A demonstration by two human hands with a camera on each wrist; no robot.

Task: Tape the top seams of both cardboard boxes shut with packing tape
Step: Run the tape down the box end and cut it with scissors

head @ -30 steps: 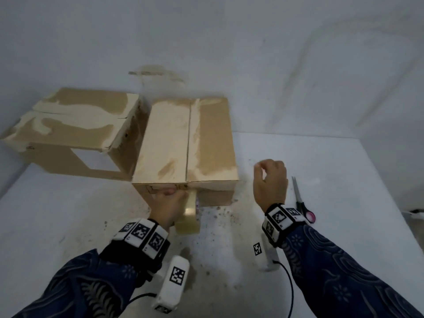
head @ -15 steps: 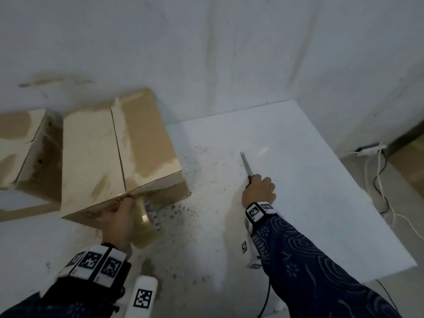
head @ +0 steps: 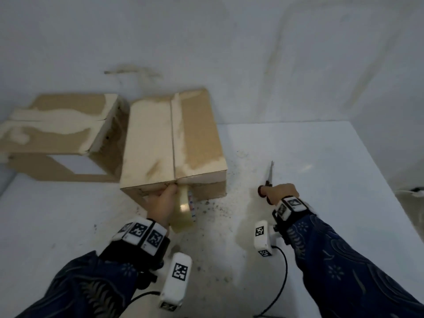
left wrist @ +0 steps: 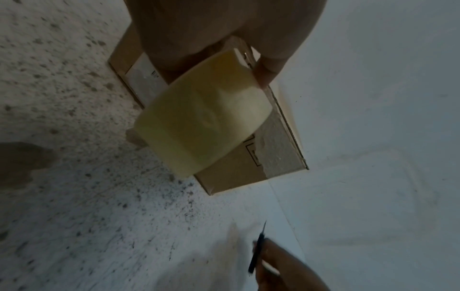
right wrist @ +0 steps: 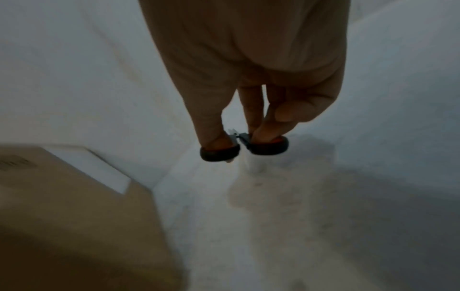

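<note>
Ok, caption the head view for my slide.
Left hand holds the tape roll at the near box front edge; right hand grips scissors.

White speckled table [head: 309,171] against stained, off-white walls [head: 229,42], cable and power strip [head: 413,192] on the floor at right

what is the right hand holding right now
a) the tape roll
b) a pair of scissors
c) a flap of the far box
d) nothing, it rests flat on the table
b: the right hand has its fingers through the handle loops of the scissors, blades pointing away over the table, while the left hand holds the tape roll.
</note>
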